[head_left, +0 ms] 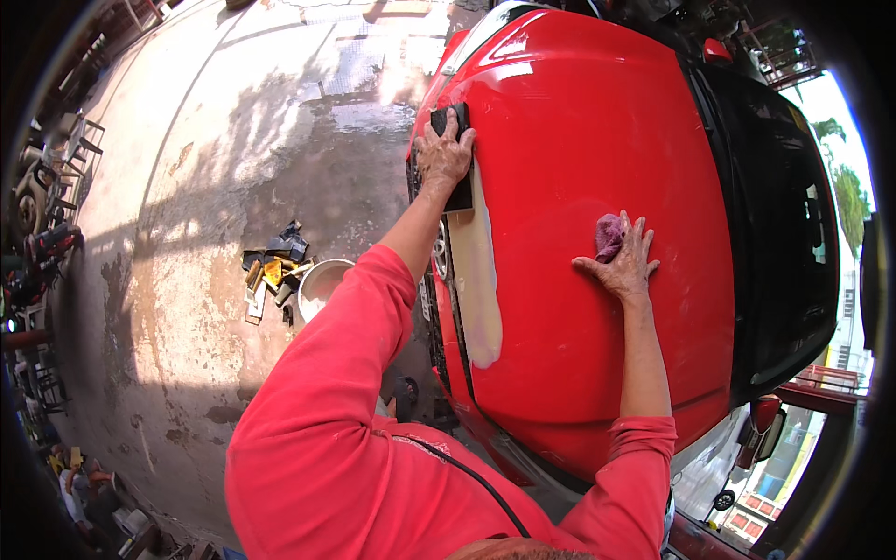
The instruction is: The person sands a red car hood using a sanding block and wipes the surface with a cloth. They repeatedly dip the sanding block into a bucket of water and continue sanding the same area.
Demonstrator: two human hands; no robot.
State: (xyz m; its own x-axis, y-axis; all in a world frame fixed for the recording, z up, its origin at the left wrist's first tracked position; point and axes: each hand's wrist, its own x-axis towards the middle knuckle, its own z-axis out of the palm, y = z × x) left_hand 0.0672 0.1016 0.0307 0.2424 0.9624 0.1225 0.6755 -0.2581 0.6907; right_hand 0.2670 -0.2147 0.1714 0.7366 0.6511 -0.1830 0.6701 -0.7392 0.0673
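Silvery emblem [441, 252] on red car [597, 140], near left hand [444, 157] atop black block [460, 197]

"What is held beneath the left hand [443, 159]?"

"A long black block [459, 199], laid at one end of a pale beige strip [478, 289] along the front of the glossy red car hood [597, 131]."

"Where is the right hand [627, 269] placed?"

"It is spread on the hood, with a crumpled purple cloth [609, 239] lodged between thumb [588, 265] and fingers [637, 229]."
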